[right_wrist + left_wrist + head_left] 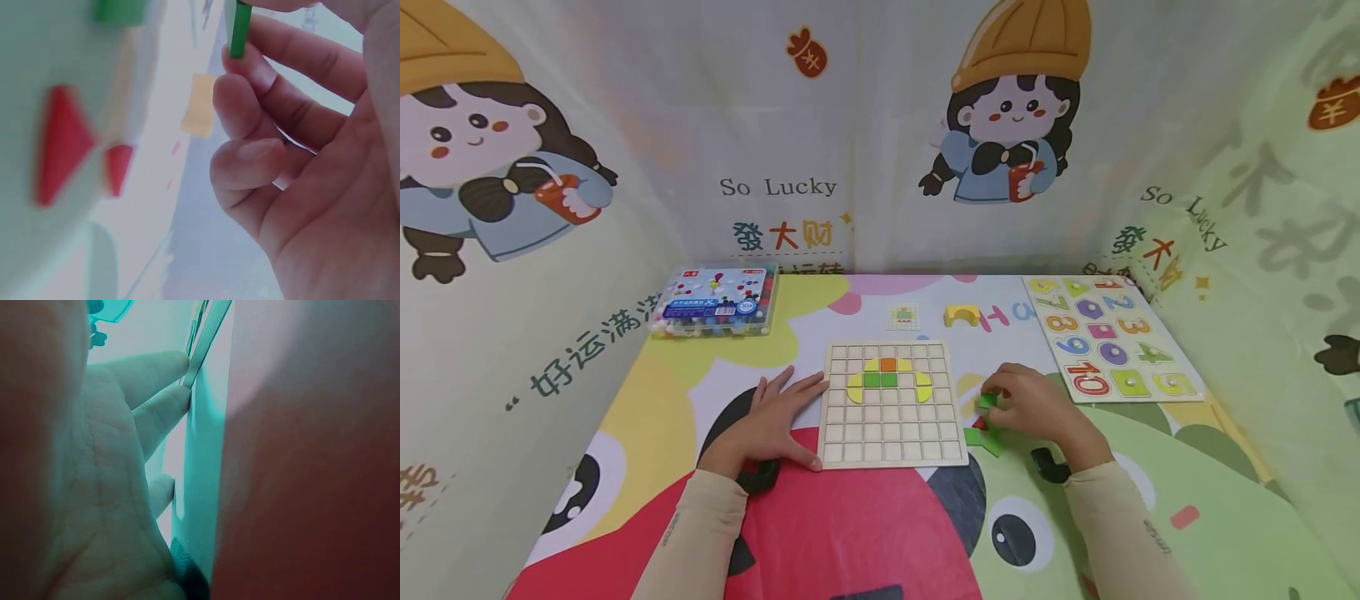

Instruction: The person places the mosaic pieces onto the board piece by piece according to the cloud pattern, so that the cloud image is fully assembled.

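Along the left edge of the gridded wooden board (887,432) — left hand (767,417) spread wide, fingertips touching the rim. Right of the board — right hand (1030,406) with a green tile (240,30) pinched in its fingers, close to loose green tiles (973,437) and red triangles (61,150). On the board's upper half, yellow pieces (922,394), green squares (872,380) and an orange square (888,365) seated in cells.

Back-left corner: clear plastic kit box (718,293), blue label on top
Back-right corner: number-and-shape puzzle board (1132,343), lying flat
Backdrop: cartoon-printed curtain (880,142) reading "So Lucky"
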`<state>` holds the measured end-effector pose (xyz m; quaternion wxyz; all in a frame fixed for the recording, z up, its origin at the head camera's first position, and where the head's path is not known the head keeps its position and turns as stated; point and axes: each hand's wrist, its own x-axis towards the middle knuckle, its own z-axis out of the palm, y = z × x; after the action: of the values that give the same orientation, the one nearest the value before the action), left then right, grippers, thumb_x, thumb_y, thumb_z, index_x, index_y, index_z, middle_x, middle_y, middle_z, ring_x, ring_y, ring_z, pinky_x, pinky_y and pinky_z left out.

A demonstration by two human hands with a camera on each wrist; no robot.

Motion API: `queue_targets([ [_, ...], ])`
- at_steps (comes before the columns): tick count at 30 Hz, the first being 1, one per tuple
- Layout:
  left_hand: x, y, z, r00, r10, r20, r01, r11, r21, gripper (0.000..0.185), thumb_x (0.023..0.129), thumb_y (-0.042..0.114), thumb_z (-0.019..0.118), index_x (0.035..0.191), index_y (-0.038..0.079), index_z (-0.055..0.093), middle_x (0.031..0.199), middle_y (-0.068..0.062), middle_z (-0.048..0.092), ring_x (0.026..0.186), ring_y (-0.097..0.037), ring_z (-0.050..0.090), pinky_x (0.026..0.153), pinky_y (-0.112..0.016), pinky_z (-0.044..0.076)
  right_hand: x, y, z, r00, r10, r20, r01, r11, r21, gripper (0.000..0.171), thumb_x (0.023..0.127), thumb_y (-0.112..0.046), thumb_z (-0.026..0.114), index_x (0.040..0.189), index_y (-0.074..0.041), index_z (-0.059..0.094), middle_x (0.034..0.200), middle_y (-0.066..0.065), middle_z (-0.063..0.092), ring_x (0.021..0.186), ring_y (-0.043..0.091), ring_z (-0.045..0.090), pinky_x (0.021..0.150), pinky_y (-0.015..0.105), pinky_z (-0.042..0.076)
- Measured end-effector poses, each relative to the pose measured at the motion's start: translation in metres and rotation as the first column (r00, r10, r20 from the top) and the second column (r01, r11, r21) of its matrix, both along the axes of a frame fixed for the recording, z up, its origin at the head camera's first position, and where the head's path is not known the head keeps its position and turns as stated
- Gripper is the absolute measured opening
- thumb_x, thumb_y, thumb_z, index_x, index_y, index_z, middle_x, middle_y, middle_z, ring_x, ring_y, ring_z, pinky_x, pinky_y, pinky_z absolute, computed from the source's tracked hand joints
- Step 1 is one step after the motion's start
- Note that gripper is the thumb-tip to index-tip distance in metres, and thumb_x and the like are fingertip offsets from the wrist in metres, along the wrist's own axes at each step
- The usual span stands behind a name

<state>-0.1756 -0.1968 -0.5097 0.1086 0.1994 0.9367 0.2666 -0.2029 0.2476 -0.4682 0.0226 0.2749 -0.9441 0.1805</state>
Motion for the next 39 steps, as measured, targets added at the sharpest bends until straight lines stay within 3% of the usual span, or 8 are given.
queue_targets([
  [9,0.001,-0.001,-0.002,1.0,-0.002,-0.012,0.002,1.0,0.01,0.125,0.06,0.061,0.094,0.166,0.026,0.038,0.175,0.0,0.029,0.164,-0.041,0.004,0.127,-0.073,-0.007,-0.02,-0.04,0.026,0.991,0.124,0.051,-0.126,0.992,0.02,0.024,0.082,-0.014,0.078,0.106,-0.013,0.081,0.099,-0.004,0.069,0.09,0.017,0.061,0.082,0.036,0.057],
  [16,0.001,-0.001,0.0,1.0,0.002,-0.012,-0.002,1.0,0.019,0.125,0.06,0.06,0.095,0.165,0.026,0.039,0.175,0.0,0.029,0.164,-0.041,0.004,0.127,-0.073,-0.006,-0.039,-0.075,0.022,0.972,0.224,0.072,-0.232,0.964,0.133,0.024,0.089,-0.021,0.083,0.111,-0.013,0.083,0.108,0.0,0.073,0.102,0.018,0.062,0.096,0.039,0.059],
  [26,0.001,-0.002,-0.001,1.0,-0.002,-0.009,0.002,1.0,0.014,0.125,0.06,0.061,0.094,0.166,0.026,0.038,0.175,0.0,0.029,0.164,-0.042,0.004,0.127,-0.073,-0.007,-0.054,-0.109,0.015,0.974,0.199,0.111,-0.218,0.956,0.194,0.025,0.091,-0.013,0.079,0.115,-0.014,0.083,0.114,0.003,0.074,0.105,0.018,0.06,0.097,0.036,0.058],
  [39,0.001,-0.003,0.0,1.0,-0.008,-0.002,0.008,1.0,0.019,0.125,0.061,0.061,0.094,0.166,0.025,0.038,0.176,0.001,0.028,0.165,-0.042,0.002,0.127,-0.073,-0.008,-0.059,-0.122,0.011,0.974,0.198,0.112,-0.22,0.944,0.246,0.022,0.093,-0.015,0.078,0.115,-0.014,0.083,0.116,0.004,0.074,0.108,0.019,0.061,0.097,0.036,0.059],
])
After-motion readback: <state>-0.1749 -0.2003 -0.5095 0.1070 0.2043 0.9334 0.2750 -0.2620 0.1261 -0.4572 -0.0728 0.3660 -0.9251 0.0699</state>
